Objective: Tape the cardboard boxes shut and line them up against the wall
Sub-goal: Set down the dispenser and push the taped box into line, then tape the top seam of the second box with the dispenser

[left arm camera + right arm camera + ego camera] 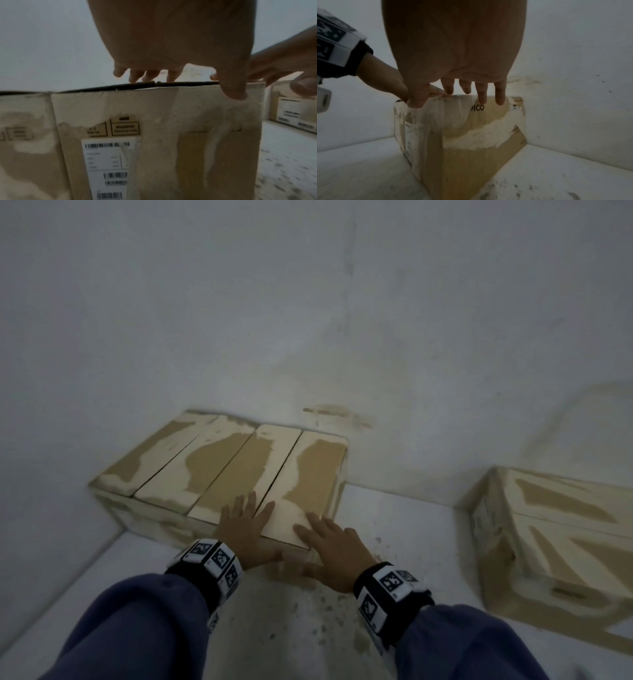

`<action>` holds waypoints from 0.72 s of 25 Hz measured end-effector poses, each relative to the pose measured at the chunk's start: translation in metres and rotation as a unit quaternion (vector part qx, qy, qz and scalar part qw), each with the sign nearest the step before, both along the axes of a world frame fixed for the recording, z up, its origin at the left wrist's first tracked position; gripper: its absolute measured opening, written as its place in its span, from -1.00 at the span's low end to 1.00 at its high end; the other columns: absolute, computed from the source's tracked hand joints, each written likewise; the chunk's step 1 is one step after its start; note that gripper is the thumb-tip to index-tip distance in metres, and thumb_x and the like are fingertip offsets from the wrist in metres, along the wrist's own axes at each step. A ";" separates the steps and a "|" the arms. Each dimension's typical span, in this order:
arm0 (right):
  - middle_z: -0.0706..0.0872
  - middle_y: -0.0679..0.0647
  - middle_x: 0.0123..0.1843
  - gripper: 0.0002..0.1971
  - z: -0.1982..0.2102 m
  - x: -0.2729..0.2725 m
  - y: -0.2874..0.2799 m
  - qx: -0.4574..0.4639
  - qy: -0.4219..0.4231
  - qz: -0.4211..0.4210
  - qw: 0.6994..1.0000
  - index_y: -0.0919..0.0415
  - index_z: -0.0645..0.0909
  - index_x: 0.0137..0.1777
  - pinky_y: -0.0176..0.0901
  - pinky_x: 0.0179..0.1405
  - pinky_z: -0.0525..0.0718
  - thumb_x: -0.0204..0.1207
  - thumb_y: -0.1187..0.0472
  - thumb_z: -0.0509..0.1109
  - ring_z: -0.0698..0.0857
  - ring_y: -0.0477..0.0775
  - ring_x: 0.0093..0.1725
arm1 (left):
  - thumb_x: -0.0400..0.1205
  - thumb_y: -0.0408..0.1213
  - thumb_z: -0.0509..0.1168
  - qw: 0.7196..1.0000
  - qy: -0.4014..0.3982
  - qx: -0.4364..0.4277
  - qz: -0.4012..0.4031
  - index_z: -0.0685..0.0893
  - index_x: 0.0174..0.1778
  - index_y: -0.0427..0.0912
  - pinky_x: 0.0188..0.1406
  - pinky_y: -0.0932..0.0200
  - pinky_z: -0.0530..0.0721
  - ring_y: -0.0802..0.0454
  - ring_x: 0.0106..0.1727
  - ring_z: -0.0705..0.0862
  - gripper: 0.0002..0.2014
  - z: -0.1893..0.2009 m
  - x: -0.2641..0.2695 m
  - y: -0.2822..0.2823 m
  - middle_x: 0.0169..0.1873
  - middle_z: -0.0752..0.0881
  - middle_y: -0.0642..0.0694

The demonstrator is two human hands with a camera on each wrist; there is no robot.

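Both forearms, in blue sleeves (137, 628) with marker-tagged wristbands (212, 559), are extended forward and down. The left hand (245, 529) is laid flat, fingers straight and slightly spread, on the near top edge of the right-hand box (291, 474); nothing is gripped. The right hand (334, 546) is spread open over the near right corner of the same box, thumb down the front face, fingers over the top. This box sits on the white floor (394, 508), touching a second box (178, 460) to its left, both backed against the wall (308, 320). A third box (555, 535) lies well apart to the right.
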State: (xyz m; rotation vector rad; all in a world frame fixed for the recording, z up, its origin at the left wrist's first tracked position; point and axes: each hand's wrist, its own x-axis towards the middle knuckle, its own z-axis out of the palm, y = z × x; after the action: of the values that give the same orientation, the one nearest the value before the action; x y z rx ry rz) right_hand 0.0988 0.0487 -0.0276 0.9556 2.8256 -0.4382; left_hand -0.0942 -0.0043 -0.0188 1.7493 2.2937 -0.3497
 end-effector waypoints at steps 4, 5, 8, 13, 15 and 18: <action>0.05 0.02 0.71 -0.41 -0.003 0.011 -0.002 0.047 0.044 -0.034 0.997 -0.02 0.20 0.58 0.18 0.50 0.23 0.58 -0.10 0.22 0.15 0.15 0.64 | 0.14 0.60 -0.32 0.998 0.041 0.030 -0.029 -0.19 0.65 0.04 0.56 -0.18 0.11 -0.28 0.64 -0.02 0.15 -0.008 0.009 -0.002 0.67 -0.12 -0.15; 0.14 0.04 0.69 -0.45 -0.002 0.018 -0.002 0.055 0.064 -0.038 0.996 0.03 0.30 0.53 0.16 0.47 0.28 0.57 -0.06 0.27 0.23 0.14 0.61 | 0.18 0.61 -0.27 0.997 0.052 0.038 -0.048 -0.19 0.65 0.07 0.53 -0.17 0.15 -0.28 0.62 0.03 0.12 -0.007 0.014 -0.003 0.67 -0.11 -0.14; 0.43 0.15 0.57 -0.57 -0.004 0.049 0.003 0.065 0.109 -0.034 0.991 0.17 0.53 0.33 0.15 0.27 0.54 0.48 0.11 0.39 0.54 0.21 0.43 | 0.41 0.49 0.06 0.987 0.077 0.048 -0.130 -0.24 0.63 0.13 0.48 -0.25 0.14 -0.26 0.61 0.02 -0.01 -0.005 0.027 -0.002 0.66 -0.22 -0.17; 0.52 0.20 0.50 -0.60 -0.008 0.104 0.005 0.067 0.108 -0.070 0.989 0.24 0.55 0.33 0.22 0.10 0.68 0.46 0.32 0.35 0.67 0.28 0.27 | 0.56 0.29 0.10 0.974 0.033 0.061 -0.216 -0.37 0.61 0.05 0.58 -0.30 -0.14 -0.21 0.67 -0.25 -0.08 -0.020 0.084 -0.001 0.64 -0.33 -0.18; 0.44 0.15 0.56 -0.53 -0.008 0.131 0.004 0.074 0.112 -0.088 0.987 0.18 0.51 0.40 0.17 0.25 0.60 0.48 0.43 0.29 0.57 0.22 0.42 | 0.60 0.24 0.07 0.976 0.020 0.059 -0.206 -0.34 0.62 0.00 0.61 -0.22 -0.14 -0.17 0.67 -0.25 -0.13 -0.025 0.110 -0.003 0.64 -0.32 -0.15; 0.37 0.08 0.61 -0.52 -0.006 0.192 -0.002 0.054 0.081 -0.143 0.985 0.08 0.40 0.50 0.04 0.45 0.43 0.58 0.37 0.21 0.41 0.11 0.54 | 0.63 0.21 0.03 0.982 0.017 0.056 -0.177 -0.31 0.63 -0.01 0.61 -0.20 -0.15 -0.18 0.67 -0.27 -0.18 -0.024 0.145 -0.008 0.65 -0.32 -0.15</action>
State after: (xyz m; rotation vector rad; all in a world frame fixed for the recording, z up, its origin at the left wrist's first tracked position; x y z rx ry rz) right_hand 0.2911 0.0467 -0.0340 1.4187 2.8874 -0.4121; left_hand 0.0506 -0.0120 -0.0429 2.2297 2.0527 -0.3191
